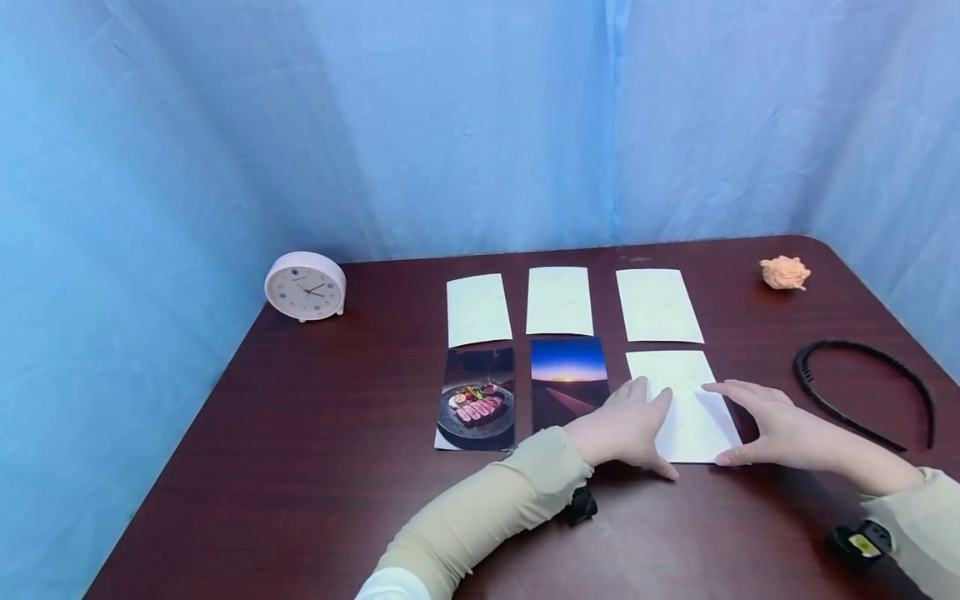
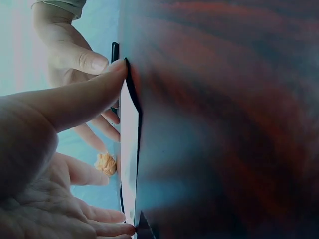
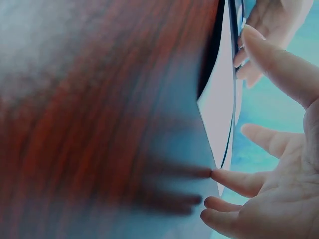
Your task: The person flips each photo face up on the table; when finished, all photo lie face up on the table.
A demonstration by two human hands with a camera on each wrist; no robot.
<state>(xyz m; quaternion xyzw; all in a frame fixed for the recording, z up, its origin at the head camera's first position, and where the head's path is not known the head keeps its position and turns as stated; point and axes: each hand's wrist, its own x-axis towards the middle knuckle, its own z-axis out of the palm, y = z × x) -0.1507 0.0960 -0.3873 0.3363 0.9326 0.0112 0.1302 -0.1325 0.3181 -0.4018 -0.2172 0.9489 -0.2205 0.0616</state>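
Observation:
A white-backed card (image 1: pixel 693 417) lies at the right end of the front row, with one hand on each side of it. My left hand (image 1: pixel 630 421) spreads over its left edge, fingers extended and thumb toward the near side. In the left wrist view the left thumb (image 2: pixel 94 92) is right at the card's corner. My right hand (image 1: pixel 772 425) lies along the right edge, fingers and thumb spread apart. One right fingertip (image 3: pixel 219 175) meets the card's edge in the right wrist view. Left of the hands lie a sunset road photo (image 1: pixel 566 375) and a steak plate photo (image 1: pixel 480 408).
Three white cards (image 1: pixel 480 310) (image 1: pixel 559 302) (image 1: pixel 658 305) form a back row on the dark wooden table (image 1: pixel 300 467). A round white clock (image 1: pixel 306 287) stands back left. At right are a crumpled peach-coloured lump (image 1: pixel 784 273) and a black headband (image 1: pixel 862 350). Blue curtains (image 1: pixel 465 125) surround the table.

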